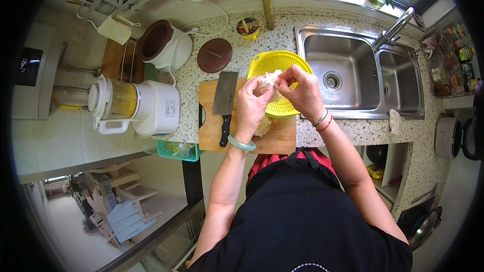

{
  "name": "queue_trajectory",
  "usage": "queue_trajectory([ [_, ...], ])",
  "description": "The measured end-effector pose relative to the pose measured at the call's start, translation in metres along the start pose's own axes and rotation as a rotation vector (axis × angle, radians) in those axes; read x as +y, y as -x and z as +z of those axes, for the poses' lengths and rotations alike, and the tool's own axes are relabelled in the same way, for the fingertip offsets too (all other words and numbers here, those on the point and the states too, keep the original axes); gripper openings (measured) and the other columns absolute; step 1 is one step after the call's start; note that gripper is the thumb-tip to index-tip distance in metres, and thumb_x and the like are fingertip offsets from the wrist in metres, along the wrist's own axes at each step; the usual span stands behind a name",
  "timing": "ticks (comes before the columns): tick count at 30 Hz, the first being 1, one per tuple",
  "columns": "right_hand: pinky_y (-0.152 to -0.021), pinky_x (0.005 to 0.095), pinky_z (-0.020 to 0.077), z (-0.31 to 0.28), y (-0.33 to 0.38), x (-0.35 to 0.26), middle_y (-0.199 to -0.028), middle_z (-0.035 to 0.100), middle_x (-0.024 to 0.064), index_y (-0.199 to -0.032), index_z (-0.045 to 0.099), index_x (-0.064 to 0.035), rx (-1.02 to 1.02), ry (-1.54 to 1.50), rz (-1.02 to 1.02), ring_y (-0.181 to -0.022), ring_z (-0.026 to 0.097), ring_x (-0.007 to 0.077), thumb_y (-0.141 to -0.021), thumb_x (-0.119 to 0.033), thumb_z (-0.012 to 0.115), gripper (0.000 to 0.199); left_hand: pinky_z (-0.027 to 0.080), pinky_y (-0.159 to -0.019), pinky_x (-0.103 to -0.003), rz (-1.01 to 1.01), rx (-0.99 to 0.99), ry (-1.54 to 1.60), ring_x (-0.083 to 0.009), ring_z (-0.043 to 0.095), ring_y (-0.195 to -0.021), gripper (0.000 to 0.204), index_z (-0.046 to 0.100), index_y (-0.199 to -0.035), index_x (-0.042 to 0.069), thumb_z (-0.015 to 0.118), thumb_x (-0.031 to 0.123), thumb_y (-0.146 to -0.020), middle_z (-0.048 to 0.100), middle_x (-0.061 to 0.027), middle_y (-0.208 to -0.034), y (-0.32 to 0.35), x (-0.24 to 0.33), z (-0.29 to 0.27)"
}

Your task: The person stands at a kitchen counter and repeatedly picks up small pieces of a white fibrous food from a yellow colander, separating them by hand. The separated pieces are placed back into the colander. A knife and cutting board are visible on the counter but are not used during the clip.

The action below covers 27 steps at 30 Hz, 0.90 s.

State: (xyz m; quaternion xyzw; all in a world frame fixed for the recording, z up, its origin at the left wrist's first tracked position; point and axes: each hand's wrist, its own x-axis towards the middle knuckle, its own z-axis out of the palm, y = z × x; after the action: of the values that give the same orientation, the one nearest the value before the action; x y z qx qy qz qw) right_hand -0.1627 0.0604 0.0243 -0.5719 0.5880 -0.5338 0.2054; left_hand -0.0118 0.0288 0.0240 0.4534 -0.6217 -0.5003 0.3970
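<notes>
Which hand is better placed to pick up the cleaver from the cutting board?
Left. The left hand is right beside the cleaver on the cutting board; the right hand is above the yellow colander.

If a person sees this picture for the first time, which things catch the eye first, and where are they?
In the middle, the left hand and right hand both grip a pale white clump above a bright yellow colander. Left of them a cleaver lies on a wooden cutting board; to the right is a steel double sink.
</notes>
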Motion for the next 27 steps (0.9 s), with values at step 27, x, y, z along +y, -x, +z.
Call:
queue_trajectory([
  [27, -0.064, 0.0246, 0.0495, -0.016, -0.004, -0.005, -0.079, 0.066, 0.0060, -0.096, 0.069, -0.0010, -0.033, -0.232, 0.161, -0.070, 0.061, 0.0105, -0.087, -0.014, 0.071, 0.016, 0.051, -0.091, -0.030, -0.327, -0.186, 0.741, -0.0141, 0.063, -0.103, 0.034, 0.059, -0.122, 0.004, 0.069, 0.016, -0.091, 0.066, -0.0050, -0.114, -0.004, -0.007, -0.006],
])
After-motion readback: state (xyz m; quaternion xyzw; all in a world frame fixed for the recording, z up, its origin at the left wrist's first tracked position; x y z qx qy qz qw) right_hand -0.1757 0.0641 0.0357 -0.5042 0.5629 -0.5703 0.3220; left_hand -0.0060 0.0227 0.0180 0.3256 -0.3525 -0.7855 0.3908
